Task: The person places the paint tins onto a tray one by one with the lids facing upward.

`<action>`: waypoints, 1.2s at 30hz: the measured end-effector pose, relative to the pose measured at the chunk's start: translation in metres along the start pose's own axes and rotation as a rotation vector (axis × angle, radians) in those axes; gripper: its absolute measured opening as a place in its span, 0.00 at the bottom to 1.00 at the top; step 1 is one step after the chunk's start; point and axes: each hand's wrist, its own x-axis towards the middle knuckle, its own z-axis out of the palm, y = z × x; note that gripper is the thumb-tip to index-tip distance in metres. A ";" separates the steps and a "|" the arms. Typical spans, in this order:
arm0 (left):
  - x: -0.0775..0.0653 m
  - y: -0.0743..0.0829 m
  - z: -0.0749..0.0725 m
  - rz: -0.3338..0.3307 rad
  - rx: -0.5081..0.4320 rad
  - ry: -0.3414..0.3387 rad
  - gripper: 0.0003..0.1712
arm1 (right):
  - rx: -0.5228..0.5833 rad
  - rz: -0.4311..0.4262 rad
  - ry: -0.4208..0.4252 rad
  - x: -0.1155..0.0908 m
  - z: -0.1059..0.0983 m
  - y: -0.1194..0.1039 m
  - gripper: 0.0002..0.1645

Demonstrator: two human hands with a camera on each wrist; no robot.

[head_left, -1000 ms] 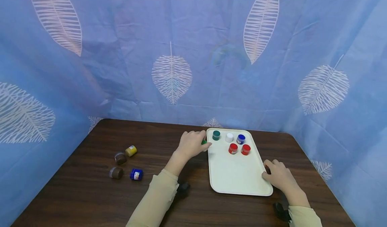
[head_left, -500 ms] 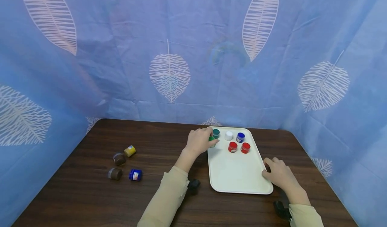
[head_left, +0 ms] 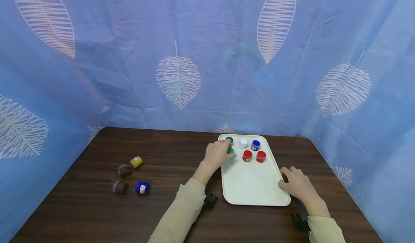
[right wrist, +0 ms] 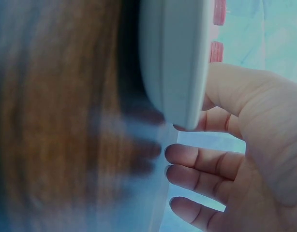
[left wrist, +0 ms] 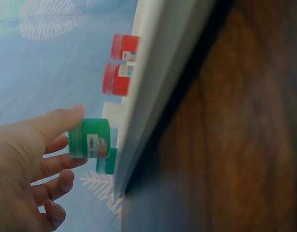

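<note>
My left hand (head_left: 226, 153) pinches a small green paint jar (head_left: 230, 151) just above the far left part of the white tray (head_left: 256, 189). In the left wrist view the thumb and fingers (left wrist: 52, 145) hold that green jar (left wrist: 89, 138) over the tray rim (left wrist: 153, 72). On the tray stand a dark green jar (head_left: 229, 139), a white jar (head_left: 242, 143), a blue jar (head_left: 255, 145) and two red jars (head_left: 247, 156) (head_left: 260, 156). My right hand (head_left: 293, 181) grips the tray's near right edge, its thumb (right wrist: 235, 92) over the rim (right wrist: 180, 58).
On the dark wooden table (head_left: 168, 214) to the left lie a yellow jar (head_left: 136, 161), two brown jars (head_left: 124, 170) (head_left: 120, 187) and a blue jar (head_left: 142, 188). Blue leaf-print cloth (head_left: 181, 77) walls in the back and both sides.
My left hand has carried the green jar rightward from beside the tray's left rim to over the tray, near the dark green jar. The right hand has stayed on the tray's edge.
</note>
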 end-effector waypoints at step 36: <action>-0.004 0.006 0.002 0.008 -0.064 -0.076 0.20 | -0.007 0.008 -0.006 -0.002 -0.002 0.000 0.15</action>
